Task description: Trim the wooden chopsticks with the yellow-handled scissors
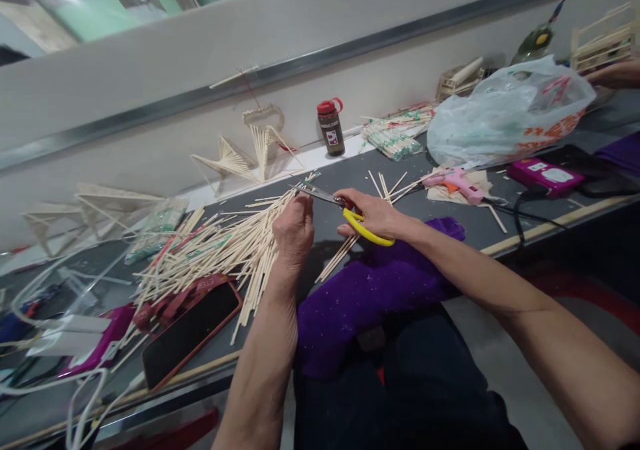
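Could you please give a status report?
Right hand holding scissors. Left hand closed near the blades, contents unclear. Sticks piled to its left. Purple cloth under right forearm.

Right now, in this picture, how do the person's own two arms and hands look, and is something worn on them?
The person's bare, ungloved left hand and right hand join a bare left forearm and right forearm, which taper toward the hands. No sleeve, watch or bracelet shows. Some fingers are hidden, so I cannot rule out rings.
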`<state>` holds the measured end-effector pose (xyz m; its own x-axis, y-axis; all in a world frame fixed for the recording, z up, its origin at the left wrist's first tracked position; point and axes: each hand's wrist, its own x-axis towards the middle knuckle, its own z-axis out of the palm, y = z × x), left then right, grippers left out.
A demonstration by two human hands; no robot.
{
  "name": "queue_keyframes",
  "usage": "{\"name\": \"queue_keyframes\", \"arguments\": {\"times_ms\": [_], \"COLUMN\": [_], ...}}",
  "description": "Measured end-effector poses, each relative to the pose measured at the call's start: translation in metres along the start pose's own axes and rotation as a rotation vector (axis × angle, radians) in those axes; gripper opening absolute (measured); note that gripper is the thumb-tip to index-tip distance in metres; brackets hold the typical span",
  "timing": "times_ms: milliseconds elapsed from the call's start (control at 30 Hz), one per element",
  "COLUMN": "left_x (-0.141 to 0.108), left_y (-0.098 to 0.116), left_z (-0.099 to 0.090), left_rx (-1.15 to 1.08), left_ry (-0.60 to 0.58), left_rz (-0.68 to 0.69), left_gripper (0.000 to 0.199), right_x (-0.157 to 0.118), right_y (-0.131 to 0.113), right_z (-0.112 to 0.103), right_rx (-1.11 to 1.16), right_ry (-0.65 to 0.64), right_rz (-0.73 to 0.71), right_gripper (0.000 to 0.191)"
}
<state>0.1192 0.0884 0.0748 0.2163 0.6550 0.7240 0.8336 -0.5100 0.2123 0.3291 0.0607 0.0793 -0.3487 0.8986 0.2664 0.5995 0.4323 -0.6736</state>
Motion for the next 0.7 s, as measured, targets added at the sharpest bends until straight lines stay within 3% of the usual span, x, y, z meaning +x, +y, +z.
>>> {"name": "queue_keyframes", "arguments": {"times_ms": [233, 700], "left_x": [-0.0025, -0.0030], "left_y": [-0.0012, 0.0037], "left_z": [0.0016, 0.0037], "left_rx": [0.041, 0.076], "left_ry": [-0.050, -0.027], "left_rz": [0.012, 0.021], "left_gripper": [0.027, 0.026], "right_x": [-0.0002, 0.0018], "right_y": [0.0003, 0.0021], "right_z": [-0.0005, 0.0044], "right_rx": [-0.044, -0.101], "right_ry": [0.007, 0.004], "right_rz": [-0.019, -0.089], "right_gripper": [0.072, 0.068]}}
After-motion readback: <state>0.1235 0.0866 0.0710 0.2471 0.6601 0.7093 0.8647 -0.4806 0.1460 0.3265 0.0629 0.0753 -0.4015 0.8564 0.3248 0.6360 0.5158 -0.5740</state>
